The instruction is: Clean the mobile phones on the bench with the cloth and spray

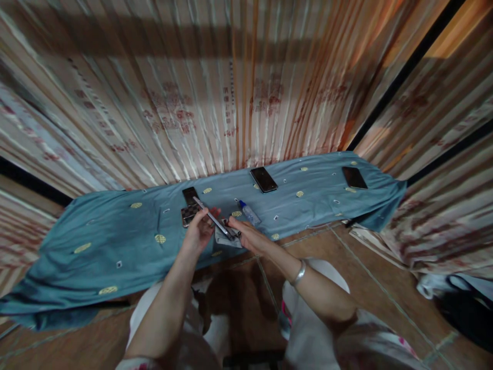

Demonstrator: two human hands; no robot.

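Holding a thin flat phone [211,218] by its lower edge, the left hand [199,231] keeps fingers and thumb clenched on it just above the near edge of the table [115,241], which is draped in a teal patterned cloth. The phone's long axis runs from upper left, near 2 dark phones [190,205] lying on the cloth, down to lower right, where its far tip meets the right hand [246,236]. That hand presses a small grey wiping cloth [227,237] against the phone's lower end, fingers closed over the fabric. Both hands are about equally near the phone, the left carrying it, the right working at its tip. Just beyond the right hand lies a small spray bottle [248,212] with a blue cap, tipped on its side. Farther right, well apart, 1 dark phone [264,179] lies near the back edge and another dark phone [354,177] near the right end. Open cloth stretches to the far left and between the lying phones.
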